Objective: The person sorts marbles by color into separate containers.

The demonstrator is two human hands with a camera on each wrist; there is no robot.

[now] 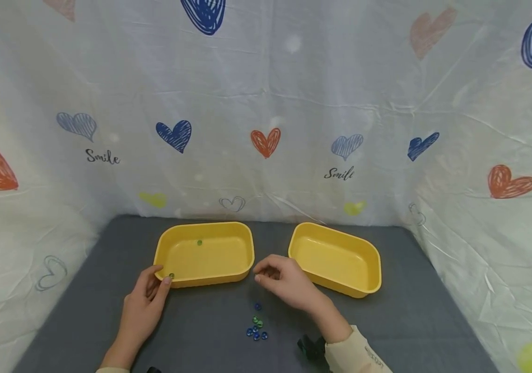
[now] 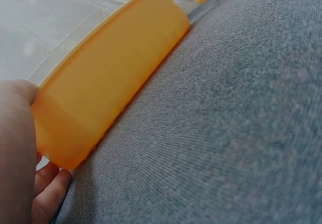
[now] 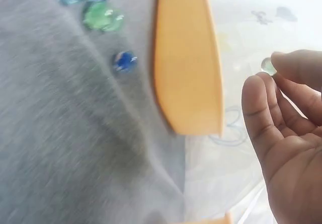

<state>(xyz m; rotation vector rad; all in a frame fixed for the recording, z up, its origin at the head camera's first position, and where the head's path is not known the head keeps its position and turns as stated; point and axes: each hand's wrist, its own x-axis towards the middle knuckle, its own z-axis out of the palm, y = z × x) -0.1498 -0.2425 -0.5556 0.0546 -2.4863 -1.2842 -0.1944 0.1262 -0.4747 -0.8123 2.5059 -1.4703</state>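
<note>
My left hand (image 1: 142, 305) grips the near left corner of the left yellow tray (image 1: 205, 283), thumb at the rim and fingers round the corner in the left wrist view. Inside that tray lie two green marbles, one green marble (image 1: 199, 242) toward the back and another green marble (image 1: 171, 276) by the thumb. Between the two trays my right hand (image 1: 289, 282) is raised above the cloth. In the right wrist view its thumb and fingertips pinch a pale green glass marble (image 3: 268, 66); the head view does not show this marble clearly.
A second yellow tray (image 1: 340, 286) stands angled at the right. Loose blue marbles (image 1: 256, 336) and green marbles (image 1: 257, 322) lie on the grey cloth (image 1: 200, 331) in front, with one blue marble (image 1: 257, 306) farther back. A heart-printed white curtain (image 1: 266, 176) hangs behind.
</note>
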